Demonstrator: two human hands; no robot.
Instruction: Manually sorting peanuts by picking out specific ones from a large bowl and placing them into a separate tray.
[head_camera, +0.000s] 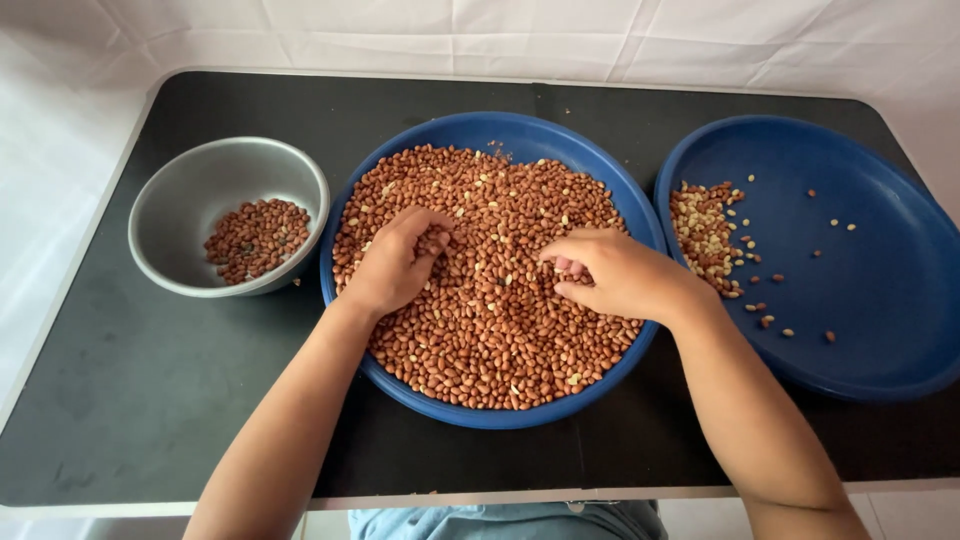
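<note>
A blue round plate (500, 127) in the middle of the black table is heaped with red-brown peanuts (490, 320). My left hand (392, 265) rests on the pile's left side, fingers curled around a few peanuts. My right hand (618, 272) lies on the right side of the pile, fingertips pinched together over the nuts. To the left stands a grey metal bowl (190, 190) holding a small heap of peanuts (258, 238). At the right sits a second blue plate (870, 260) with a small cluster of pale and brown peanuts (703, 235) near its left rim.
The black table (130, 390) is edged in silver and backed by a white cloth (500, 35) on the far side. A few loose nuts are scattered across the right plate. Light blue clothing (500, 522) shows at the table's near edge.
</note>
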